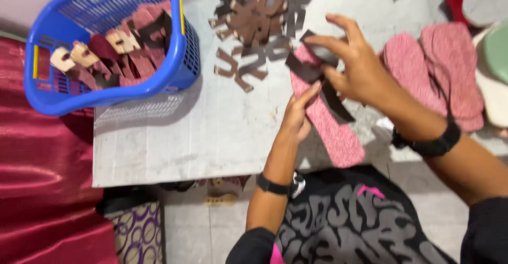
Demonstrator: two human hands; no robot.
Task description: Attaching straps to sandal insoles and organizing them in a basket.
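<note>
A pink speckled sandal sole [330,129] lies on the grey work surface [211,132] in front of me. Across its upper part sits a dark brown strap piece [312,71]. My right hand [354,65] grips that strap from above with fingers and thumb. My left hand [297,117] presses its fingertips against the sole's left edge, just under the strap. Both wrists wear black bands.
A blue plastic basket [180,65] at the upper left holds several soles with straps. A loose pile of brown strap pieces [259,20] lies at the top centre. Two more pink soles [439,68] lie to the right. Red cloth [42,179] covers the left side.
</note>
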